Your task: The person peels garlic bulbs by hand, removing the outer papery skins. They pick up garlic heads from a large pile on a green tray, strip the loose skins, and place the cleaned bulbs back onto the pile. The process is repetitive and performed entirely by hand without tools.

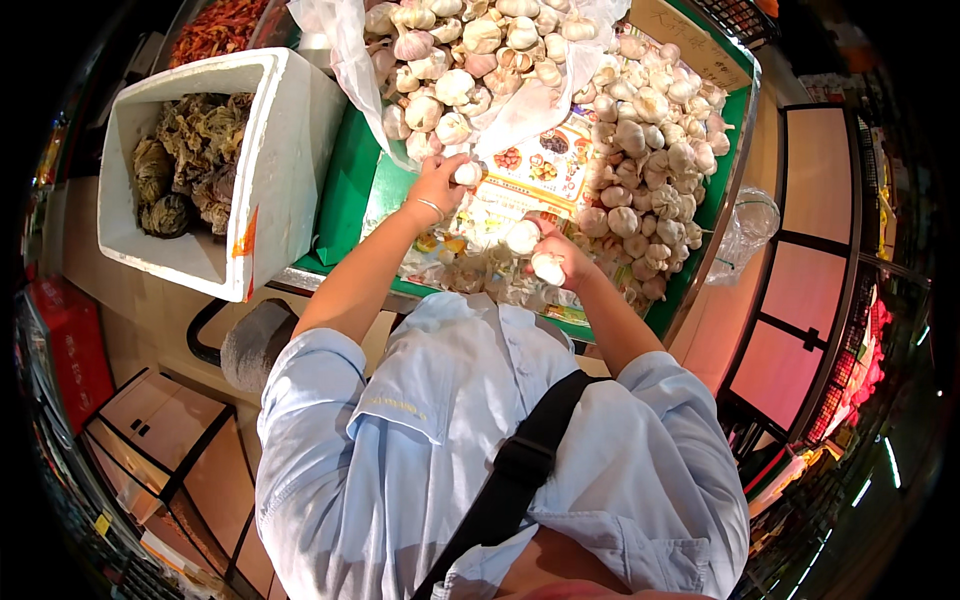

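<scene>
My left hand point(434, 190) is closed on a white garlic bulb point(467, 174), near the lower edge of a heap of garlic point(455, 88) in an opened white plastic bag point(352, 62). Nearer to me, my right hand point(568, 254) is closed around two garlic bulbs, one point(523, 237) above the other point(548, 268). Both hands are over a green-lined display bin point(345, 195). Printed paper point(555, 180) covers part of its bottom, and loose garlic skins point(475, 268) litter the near side. A second garlic pile point(650, 165) fills the bin's right side.
To the left, a white foam box point(290, 165) holds dark, dried leafy bundles point(195, 165). Dried red chillies point(215, 30) lie behind it. A cardboard piece point(690, 40) stands at the bin's far right corner. A clear plastic bag point(745, 230) hangs beyond the right edge.
</scene>
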A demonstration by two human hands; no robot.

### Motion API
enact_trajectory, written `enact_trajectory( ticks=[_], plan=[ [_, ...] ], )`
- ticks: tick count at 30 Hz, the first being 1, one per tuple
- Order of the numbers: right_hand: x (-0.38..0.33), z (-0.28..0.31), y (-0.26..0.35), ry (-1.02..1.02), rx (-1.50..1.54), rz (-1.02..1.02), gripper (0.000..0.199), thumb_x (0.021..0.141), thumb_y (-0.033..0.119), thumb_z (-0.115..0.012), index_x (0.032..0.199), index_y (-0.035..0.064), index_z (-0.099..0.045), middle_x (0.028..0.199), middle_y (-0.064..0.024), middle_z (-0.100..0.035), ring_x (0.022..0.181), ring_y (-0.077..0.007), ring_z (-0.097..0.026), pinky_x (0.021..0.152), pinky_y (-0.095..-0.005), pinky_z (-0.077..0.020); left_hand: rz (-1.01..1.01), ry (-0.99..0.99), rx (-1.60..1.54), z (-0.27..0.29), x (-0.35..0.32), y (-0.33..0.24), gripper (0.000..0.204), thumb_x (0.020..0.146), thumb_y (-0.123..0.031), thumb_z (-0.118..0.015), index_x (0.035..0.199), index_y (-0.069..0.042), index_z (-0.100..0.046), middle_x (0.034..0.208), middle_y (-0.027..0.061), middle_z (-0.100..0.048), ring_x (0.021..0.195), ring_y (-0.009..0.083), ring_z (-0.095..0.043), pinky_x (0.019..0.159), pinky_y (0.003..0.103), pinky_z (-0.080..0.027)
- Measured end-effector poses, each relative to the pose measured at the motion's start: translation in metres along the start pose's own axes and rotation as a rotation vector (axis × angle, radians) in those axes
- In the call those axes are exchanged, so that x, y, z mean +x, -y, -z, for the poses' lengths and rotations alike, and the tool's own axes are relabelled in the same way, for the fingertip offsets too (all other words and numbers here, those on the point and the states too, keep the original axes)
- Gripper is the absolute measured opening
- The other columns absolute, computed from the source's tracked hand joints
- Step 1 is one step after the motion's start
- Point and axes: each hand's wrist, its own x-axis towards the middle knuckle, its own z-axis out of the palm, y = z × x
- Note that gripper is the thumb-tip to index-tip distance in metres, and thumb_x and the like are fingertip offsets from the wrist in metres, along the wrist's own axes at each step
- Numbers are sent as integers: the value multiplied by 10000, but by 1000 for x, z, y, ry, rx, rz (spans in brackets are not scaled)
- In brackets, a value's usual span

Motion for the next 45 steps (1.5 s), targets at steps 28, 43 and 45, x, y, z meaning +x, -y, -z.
enact_trajectory(
  ticks=[28,43,45],
  plan=[
    [146,-63,250,-145,353,405,573,864,264,-390,1315,88,-84,1374,-101,20,1232,-359,-139,990,-476,-192,253,82,-928,78,141,-143,607,789,-73,-480,1314,-112,-177,1318,129,-212,1126,221,-361,796,362,-435],
    [77,14,181,-291,38,336,290,816,188,-483,1053,30,-430,1047,-129,-473,924,-234,-488,783,-367,-422,-243,300,-968,93,23,-209,360,789,-140,-510,1123,-27,-438,910,39,-520,754,102,-466,698,250,-368],
    [40,37,146,-308,35,390,172,801,157,-498,922,37,-470,823,-59,-532,721,-166,-521,640,-314,-434,-797,501,-993,118,-42,-245,195,795,-201,-504,871,-27,-548,833,113,-559,656,147,-519,580,273,-405]
  ],
)
